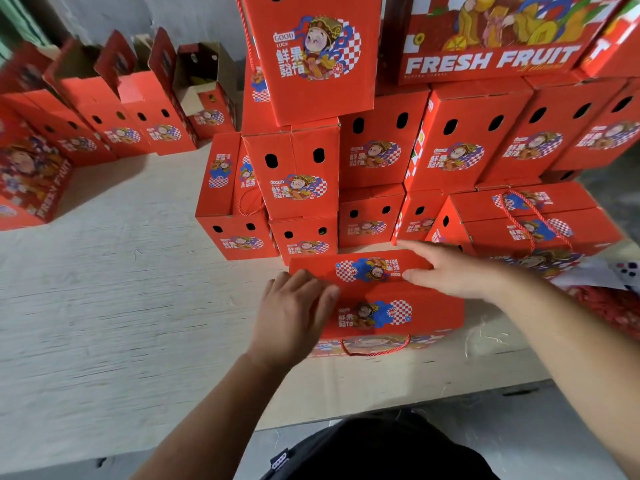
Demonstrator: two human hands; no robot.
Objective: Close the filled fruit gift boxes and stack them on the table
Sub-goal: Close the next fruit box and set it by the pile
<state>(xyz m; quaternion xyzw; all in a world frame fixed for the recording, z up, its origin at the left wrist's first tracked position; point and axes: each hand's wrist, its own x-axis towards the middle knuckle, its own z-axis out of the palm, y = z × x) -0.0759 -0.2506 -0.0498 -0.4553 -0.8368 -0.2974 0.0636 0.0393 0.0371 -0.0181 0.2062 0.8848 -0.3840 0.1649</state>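
Closing one more box, with many stacked.
Your left hand (294,306) and right hand (446,271) press flat, spread fingers on the near gift box (398,306); open boxes (138,98) wait far left.

Red fruit boxes crowd a pale worktop (104,289).

One closed box (391,306) lies flat near the front edge, its red cord handle (375,348) hanging toward the viewer. Behind it a stack (381,161) of closed boxes rises several tiers, with a larger "FRESH FRUIT" carton (485,39) on top. A row of open boxes (138,109), flaps up, stands along the far left side, and another red carton (31,181) sits at the left edge.
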